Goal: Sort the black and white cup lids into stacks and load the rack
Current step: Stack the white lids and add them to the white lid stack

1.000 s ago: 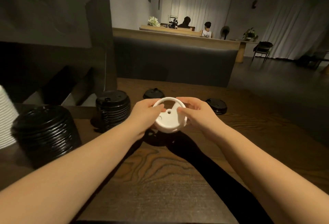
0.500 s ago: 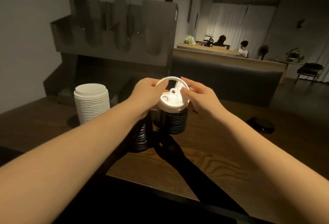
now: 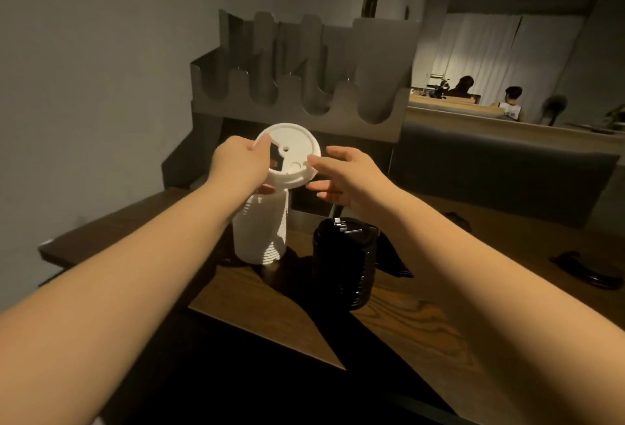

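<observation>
My left hand [image 3: 238, 164] grips a white cup lid [image 3: 291, 154] by its left rim and holds it tilted just above a tall stack of white lids [image 3: 260, 228]. To the right of the lid my right hand [image 3: 341, 172] hovers with relaxed, spread fingers; one fingertip is at the lid's right edge. A stack of black lids [image 3: 343, 262] stands right of the white stack, under my right wrist. The grey rack [image 3: 297, 86] with scalloped slots rises behind both stacks against the wall.
Loose black lids [image 3: 581, 272] lie on the wooden table [image 3: 422, 333] at the right. A padded bench back [image 3: 507, 167] runs behind the table. Two people [image 3: 487, 93] sit far off in the room. A wall closes the left side.
The view swung left toward the rack. The white lid went from both hands over the black stacks to above the white stack, held by my left hand alone; my right hand has loosened its hold.
</observation>
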Motion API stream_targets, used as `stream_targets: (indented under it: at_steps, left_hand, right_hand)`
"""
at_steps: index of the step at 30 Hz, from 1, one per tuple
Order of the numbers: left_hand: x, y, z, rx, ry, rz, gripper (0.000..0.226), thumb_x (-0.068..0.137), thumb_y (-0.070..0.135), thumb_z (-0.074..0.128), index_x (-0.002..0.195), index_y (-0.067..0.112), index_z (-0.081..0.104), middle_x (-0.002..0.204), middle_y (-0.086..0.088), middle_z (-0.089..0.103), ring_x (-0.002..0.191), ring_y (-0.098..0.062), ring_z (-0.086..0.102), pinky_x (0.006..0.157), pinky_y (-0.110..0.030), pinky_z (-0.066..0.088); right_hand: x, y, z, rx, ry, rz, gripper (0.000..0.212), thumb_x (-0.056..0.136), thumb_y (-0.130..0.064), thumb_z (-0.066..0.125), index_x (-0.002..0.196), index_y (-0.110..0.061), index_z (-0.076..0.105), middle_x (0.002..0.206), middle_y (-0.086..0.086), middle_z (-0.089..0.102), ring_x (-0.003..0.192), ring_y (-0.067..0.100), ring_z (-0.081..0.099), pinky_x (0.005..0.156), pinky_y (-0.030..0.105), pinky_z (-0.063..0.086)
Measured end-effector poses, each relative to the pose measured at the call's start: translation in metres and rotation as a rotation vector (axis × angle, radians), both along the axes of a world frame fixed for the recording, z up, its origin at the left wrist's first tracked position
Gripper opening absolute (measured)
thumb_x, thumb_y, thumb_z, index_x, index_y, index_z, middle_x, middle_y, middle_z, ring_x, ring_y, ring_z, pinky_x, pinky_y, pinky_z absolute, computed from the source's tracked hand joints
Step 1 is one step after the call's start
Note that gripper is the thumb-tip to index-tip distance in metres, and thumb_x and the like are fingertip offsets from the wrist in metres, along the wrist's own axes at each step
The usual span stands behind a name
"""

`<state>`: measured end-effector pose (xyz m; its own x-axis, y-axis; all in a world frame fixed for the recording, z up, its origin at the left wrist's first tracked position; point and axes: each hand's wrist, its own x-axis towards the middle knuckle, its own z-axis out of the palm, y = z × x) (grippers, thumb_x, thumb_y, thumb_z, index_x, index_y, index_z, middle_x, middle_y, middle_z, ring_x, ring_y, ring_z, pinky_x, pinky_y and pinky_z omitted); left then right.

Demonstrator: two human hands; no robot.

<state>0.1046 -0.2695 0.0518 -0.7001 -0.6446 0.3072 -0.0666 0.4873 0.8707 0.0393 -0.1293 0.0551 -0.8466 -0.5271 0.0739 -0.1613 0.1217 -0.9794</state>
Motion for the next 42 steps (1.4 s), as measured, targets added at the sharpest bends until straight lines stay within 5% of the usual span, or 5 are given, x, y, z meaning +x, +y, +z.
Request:
stream_targets:
  at_steps: [7, 13, 22, 38, 42]
  left_hand:
    - [-0.006, -0.037, -0.01, 0.012, -0.002, 0.064, 0.038, 0.094, 0.033, 0.051, 0.062, 0.012, 0.055, 0.062, -0.006, 0.054, 0.051, -0.011, 0.045, 0.048, -0.021, 0.034]
    - [-0.011, -0.061, -0.019, 0.147, 0.019, -0.036, 0.051, 0.089, 0.036, 0.064, 0.135, 0.018, 0.052, 0.136, -0.003, 0.054, 0.12, -0.022, 0.053, 0.089, -0.032, 0.046]
    - [-0.019, -0.065, -0.033, -0.053, -0.141, 0.1, 0.037, 0.095, 0.032, 0.052, 0.061, 0.017, 0.053, 0.065, 0.0, 0.051, 0.062, -0.011, 0.047, 0.06, -0.025, 0.038]
    - [-0.026, -0.058, -0.042, -0.146, -0.141, 0.086, 0.046, 0.102, 0.041, 0.035, 0.076, 0.01, 0.057, 0.076, -0.007, 0.056, 0.074, -0.019, 0.055, 0.068, -0.031, 0.043]
    - [-0.032, -0.024, -0.035, -0.347, 0.024, 0.118, 0.041, 0.103, 0.037, 0.032, 0.129, 0.015, 0.054, 0.147, -0.006, 0.041, 0.143, -0.023, 0.026, 0.116, -0.045, 0.018]
  right_hand:
    - [-0.001, -0.048, -0.007, -0.216, -0.078, 0.013, 0.028, 0.096, -0.004, 0.048, 0.122, -0.007, 0.056, 0.092, 0.007, 0.064, 0.067, 0.012, 0.059, 0.065, 0.024, 0.048]
    - [-0.023, -0.077, -0.01, 0.056, 0.02, -0.123, 0.027, 0.095, -0.005, 0.039, 0.104, 0.005, 0.062, 0.072, 0.006, 0.044, 0.064, 0.015, 0.034, 0.06, 0.027, 0.033]
    - [-0.034, -0.081, -0.032, 0.291, 0.22, -0.117, 0.04, 0.102, -0.025, 0.04, 0.124, 0.005, 0.057, 0.125, 0.023, 0.058, 0.111, 0.034, 0.056, 0.083, 0.029, 0.049]
    - [-0.038, -0.065, -0.021, 0.382, 0.3, -0.05, 0.052, 0.104, -0.04, 0.024, 0.137, -0.008, 0.047, 0.14, 0.01, 0.049, 0.124, 0.02, 0.046, 0.095, 0.025, 0.031]
    - [-0.033, -0.049, -0.019, 0.364, 0.238, 0.04, 0.059, 0.102, -0.049, 0.018, 0.139, -0.013, 0.046, 0.147, 0.006, 0.042, 0.136, 0.022, 0.037, 0.108, 0.033, 0.028]
